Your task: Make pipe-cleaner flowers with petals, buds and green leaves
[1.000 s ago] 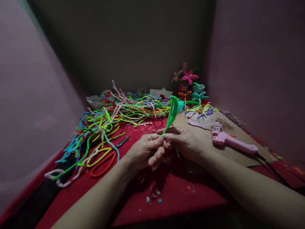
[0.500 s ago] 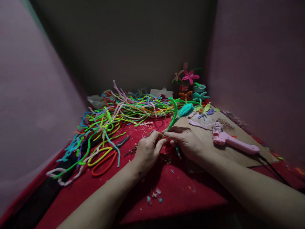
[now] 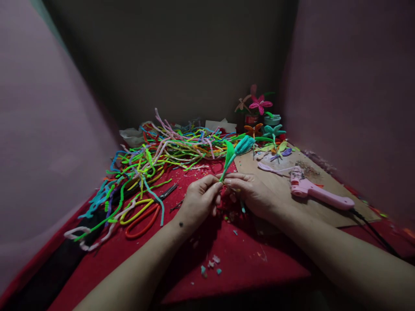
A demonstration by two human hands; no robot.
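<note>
Over the middle of the red-covered table, a pipe-cleaner flower (image 3: pixel 244 146) leans up to the right, its turquoise head above both hands. A bright green pipe-cleaner leaf (image 3: pixel 228 152) stands against its stem. My left hand (image 3: pixel 201 195) pinches the base of the leaf and stem between thumb and fingers. From the other side, my right hand (image 3: pixel 251 190) has its fingers closed round the same stem. The stem's lower end pokes out below the right fingers. Exactly where leaf and stem join is hidden by the fingertips.
A tangle of coloured pipe cleaners (image 3: pixel 181 147) covers the back left. Scissors (image 3: pixel 142 216) with red and yellow handles lie left of my hands. On a brown board (image 3: pixel 337 216) at right rests a corded pink glue gun (image 3: pixel 320 194). Finished flowers (image 3: pixel 261 104) stand behind.
The flower has turned and dipped slightly left. The green leaf, which was a tall curved loop seen edge-on, now looks shorter and broader. Both hands remain close together at the stem.
</note>
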